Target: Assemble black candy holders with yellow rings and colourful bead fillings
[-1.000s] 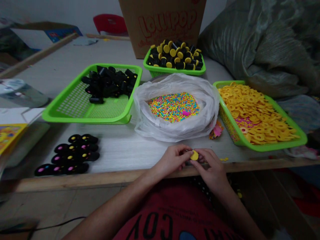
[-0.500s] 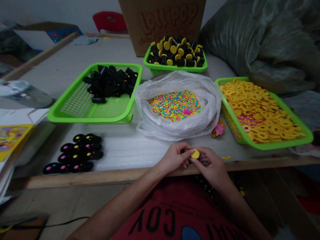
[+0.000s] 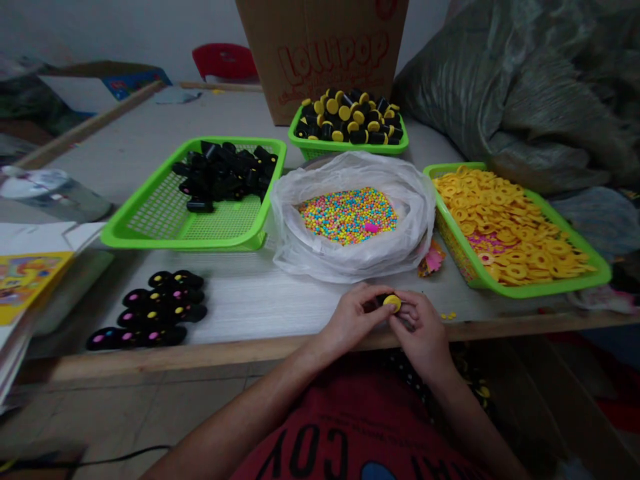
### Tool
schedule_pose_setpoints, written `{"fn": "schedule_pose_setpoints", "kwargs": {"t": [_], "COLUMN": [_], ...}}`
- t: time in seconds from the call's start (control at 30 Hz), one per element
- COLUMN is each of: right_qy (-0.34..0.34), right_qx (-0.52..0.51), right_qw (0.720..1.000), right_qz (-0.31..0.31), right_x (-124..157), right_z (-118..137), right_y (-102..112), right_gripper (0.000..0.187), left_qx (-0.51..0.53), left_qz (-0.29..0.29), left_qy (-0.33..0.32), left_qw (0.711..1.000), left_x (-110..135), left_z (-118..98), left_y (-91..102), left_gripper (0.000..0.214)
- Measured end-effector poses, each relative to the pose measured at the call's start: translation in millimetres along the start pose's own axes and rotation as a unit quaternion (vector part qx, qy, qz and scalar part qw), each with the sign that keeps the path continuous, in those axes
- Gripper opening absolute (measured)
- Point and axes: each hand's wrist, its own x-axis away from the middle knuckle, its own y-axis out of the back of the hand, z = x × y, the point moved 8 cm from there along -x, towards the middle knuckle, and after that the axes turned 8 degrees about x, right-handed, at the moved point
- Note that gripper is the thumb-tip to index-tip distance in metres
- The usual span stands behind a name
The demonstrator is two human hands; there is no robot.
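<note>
Close to the table's front edge, both hands meet around one small black tube (image 3: pixel 381 299) with a round yellow cap (image 3: pixel 393 303) on its end. My left hand (image 3: pixel 354 315) is closed around the tube and hides most of it. Fingers of my right hand (image 3: pixel 419 325) press at the cap's edge from the right. Beyond the hands lies an opened white plastic bag (image 3: pixel 350 267) of small multicoloured candy balls (image 3: pixel 345 213), with a pink scoop-like piece (image 3: pixel 371 228) among them.
Black pieces lie in a green basket (image 3: pixel 175 244) at left; yellow-capped tubes fill another basket (image 3: pixel 350 147) behind. Yellow ring-shaped pieces (image 3: pixel 520 233) heap in the right basket (image 3: pixel 550 291). Black pieces with coloured dots (image 3: pixel 150 310) stand in rows at front left. A cardboard box (image 3: pixel 320 60) stands behind.
The yellow cap has turned and now shows on the end of the black tube, whose side has come into view. My hands stay together in nearly the same place. The camera view has tilted slightly.
</note>
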Motion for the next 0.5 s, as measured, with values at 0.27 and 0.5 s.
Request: {"fn": "schedule_pose_setpoints", "kwargs": {"t": [0.27, 0.5], "right_qy": [-0.098, -0.138], "right_qx": [-0.127, -0.176], "right_qw": [0.972, 0.960], "right_qz": [0.172, 0.166], "right_x": [-12, -11], "right_z": [-11, -16], "right_y": [-3, -2], "right_gripper": [0.046, 0.046], "left_qx": [-0.099, -0.031], "left_qz": [0.061, 0.089], "left_qy": [-0.089, -0.032], "left_qw": [0.989, 0.995], "left_x": [6, -2], "left_z": [-11, -5], "left_y": [-2.2, -2.4], "left_gripper": [0.059, 0.050]}}
